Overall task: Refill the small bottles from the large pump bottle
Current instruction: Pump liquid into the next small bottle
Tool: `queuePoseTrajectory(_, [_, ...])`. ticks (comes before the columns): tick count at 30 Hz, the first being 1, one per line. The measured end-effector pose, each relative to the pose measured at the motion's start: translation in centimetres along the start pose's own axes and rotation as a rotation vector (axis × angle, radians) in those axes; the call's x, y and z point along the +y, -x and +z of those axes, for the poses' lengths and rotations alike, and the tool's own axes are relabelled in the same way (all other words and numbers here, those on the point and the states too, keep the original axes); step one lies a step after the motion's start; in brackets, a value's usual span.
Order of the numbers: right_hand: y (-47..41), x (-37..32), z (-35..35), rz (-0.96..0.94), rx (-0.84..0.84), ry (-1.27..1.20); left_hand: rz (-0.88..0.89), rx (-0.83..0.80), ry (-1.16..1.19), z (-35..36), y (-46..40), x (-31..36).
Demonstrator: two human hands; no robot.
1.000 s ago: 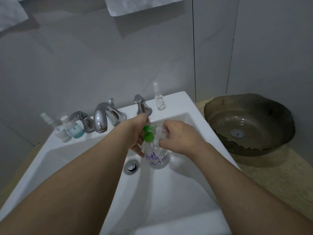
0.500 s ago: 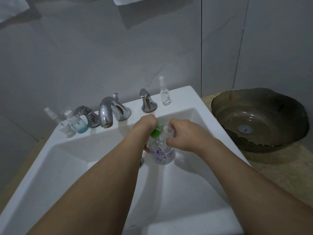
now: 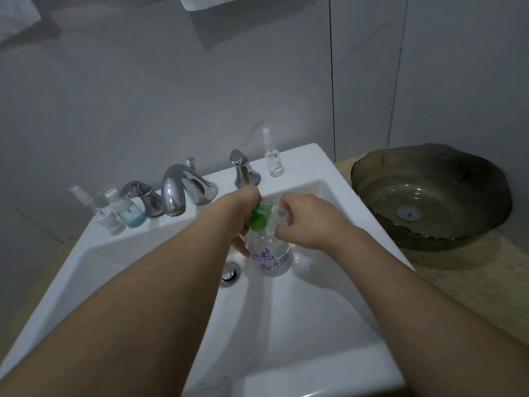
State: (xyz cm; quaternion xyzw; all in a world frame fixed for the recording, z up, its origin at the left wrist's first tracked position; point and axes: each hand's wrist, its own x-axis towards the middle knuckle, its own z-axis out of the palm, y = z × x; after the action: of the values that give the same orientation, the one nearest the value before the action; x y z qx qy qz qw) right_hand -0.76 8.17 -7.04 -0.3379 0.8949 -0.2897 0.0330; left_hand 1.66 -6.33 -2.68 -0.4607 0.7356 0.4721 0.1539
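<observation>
— Hands first: what are we doing with them?

— Our left hand (image 3: 243, 222) curls round the green pump head (image 3: 259, 219) of the large pump bottle (image 3: 270, 257). Our right hand (image 3: 307, 222) pinches a small clear bottle (image 3: 277, 217) just beside the nozzle, fingers curled round it.

— Why over the basin?

— We judge it's so any drips land in the white sink (image 3: 286, 325) below our hands, near the drain plug (image 3: 230, 273).

— And the other small bottles?

— One slim spray bottle (image 3: 273, 156) stands beyond our right hand; a teal-filled bottle (image 3: 130, 212) and a white spray bottle (image 3: 107, 217) wait well off to the left of our left hand, past the faucet (image 3: 174, 190). They're probably parked clear of the pumping.

— Is liquid flowing?

— We cannot tell.
</observation>
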Motion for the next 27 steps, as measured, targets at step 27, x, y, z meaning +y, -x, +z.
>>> queuePoseTrajectory(27, [0.1,-0.1,0.2,0.01,-0.053,0.021,0.14,0.175,0.092,1.1,-2.0,-0.1])
